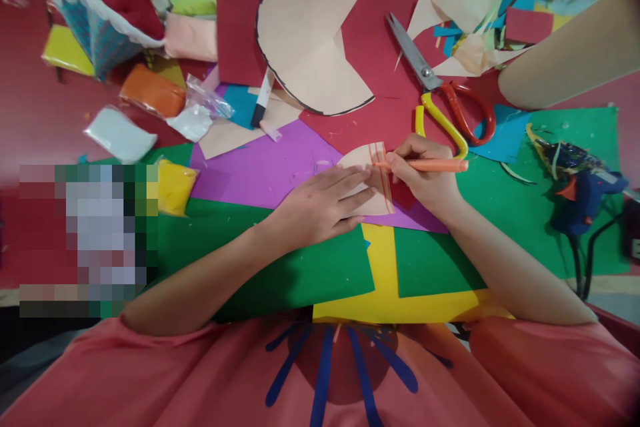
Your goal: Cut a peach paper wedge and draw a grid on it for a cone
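Fingers (417, 145) of the right hand (430, 187) are clamped on an orange pen (440, 165), thumb on the near side, with the tip pointing left to the striped edge of a small piece of cream paper (363, 155). That paper lies just right of the middle of the frame, over a purple sheet (260, 170), and its left part is hidden under the left hand (320, 207). The left fingers are slightly apart and laid flat, pinning the paper rather than gripping it.

At least 2 orange lines run down the paper near its right edge, so the step in hand looks like drawing or filling in a striped border. Whether the tip is actually touching the paper is too fine to tell.

The next stroke would call for a light, steady pull along those lines, with the left hand holding the paper firm; 1 slip could send ink past the edge onto the purple sheet.

Scissors (426, 72) with 1 yellow and 1 red handle rest right of centre in the upper half of the frame, near the drawing hand. Farther off, a glue gun (590, 197) lies at the right edge, apart from both hands.
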A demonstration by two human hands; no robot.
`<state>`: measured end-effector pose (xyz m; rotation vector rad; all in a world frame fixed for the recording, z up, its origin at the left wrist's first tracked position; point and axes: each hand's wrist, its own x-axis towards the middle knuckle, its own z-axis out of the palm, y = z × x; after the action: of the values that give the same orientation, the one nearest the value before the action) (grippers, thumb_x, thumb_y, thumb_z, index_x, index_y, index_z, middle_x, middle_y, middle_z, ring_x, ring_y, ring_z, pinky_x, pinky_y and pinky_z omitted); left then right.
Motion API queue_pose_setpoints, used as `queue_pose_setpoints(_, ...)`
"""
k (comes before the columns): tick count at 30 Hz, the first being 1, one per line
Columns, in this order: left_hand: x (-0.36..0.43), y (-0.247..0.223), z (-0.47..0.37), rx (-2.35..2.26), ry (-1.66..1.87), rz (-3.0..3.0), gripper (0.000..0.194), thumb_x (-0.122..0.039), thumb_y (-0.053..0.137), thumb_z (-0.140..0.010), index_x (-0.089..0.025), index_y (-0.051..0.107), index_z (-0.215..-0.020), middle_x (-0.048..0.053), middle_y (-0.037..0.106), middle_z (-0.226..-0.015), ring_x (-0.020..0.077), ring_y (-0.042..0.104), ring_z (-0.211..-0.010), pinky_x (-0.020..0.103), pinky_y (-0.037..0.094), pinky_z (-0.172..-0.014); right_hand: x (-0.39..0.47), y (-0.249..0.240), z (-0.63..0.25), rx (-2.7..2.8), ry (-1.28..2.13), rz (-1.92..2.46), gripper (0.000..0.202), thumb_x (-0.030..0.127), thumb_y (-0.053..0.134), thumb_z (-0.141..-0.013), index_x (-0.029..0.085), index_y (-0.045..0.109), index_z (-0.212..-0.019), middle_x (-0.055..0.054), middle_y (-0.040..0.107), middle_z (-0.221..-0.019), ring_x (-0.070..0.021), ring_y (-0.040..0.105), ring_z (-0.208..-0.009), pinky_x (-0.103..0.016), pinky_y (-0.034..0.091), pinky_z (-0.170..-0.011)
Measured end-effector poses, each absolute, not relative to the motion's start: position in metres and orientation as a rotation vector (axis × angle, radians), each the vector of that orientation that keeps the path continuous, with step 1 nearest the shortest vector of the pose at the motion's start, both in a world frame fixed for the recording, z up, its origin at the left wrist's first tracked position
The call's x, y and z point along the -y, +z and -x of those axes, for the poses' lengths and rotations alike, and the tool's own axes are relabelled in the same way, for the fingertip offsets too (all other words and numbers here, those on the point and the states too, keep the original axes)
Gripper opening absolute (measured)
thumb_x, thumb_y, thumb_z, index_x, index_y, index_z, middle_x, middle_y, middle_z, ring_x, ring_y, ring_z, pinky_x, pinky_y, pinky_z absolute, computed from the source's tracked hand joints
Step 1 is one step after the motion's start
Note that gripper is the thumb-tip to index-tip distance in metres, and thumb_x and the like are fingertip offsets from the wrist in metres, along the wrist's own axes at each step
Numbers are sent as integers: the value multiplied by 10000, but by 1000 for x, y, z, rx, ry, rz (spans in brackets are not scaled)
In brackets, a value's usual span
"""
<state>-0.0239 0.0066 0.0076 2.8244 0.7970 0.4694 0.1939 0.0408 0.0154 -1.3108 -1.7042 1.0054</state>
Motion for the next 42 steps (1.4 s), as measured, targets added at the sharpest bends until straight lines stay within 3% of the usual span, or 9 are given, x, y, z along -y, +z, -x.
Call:
queue_pose_setpoints(11,-6,9,23,-817,431,-2791,368,-322,486,-973,-130,583,-1272,194,562,-1367,306,536,-1285,464,489,-1029,-41,20,-193,1725,1094,1316,337,260,627,-782,200,410,-531,49,429,-480,-72,352,-468,-248,247,-450)
queue_pose_setpoints(15,-6,9,23,-828,425,-2796,374,-312,484,-974,-134,570,-1292,185,551,-1392,296,520,-1308,465,465,-1059,-41,20,-194,1554,1194,1344,303,240,610,-779,205,439,-532,36,502,-486,-82,416,-458,-253,308,-457)
queue_pose_setpoints(21,-6,9,23,-915,391,-2781,409,-282,465,-983,-130,509,-1361,175,506,-1446,281,430,-1391,468,401,-1120,-40,17,-195,1569,1094,1335,324,289,630,-827,212,451,-568,38,519,-480,-94,458,-463,-269,349,-483)
queue_pose_setpoints(42,-7,7,24,-931,383,-2764,438,-306,481,-977,-161,483,-1390,168,467,-1480,288,423,-1395,472,407,-1114,-40,17,-195,1706,1065,1344,323,274,629,-815,205,427,-573,43,470,-507,-82,404,-477,-266,294,-478)
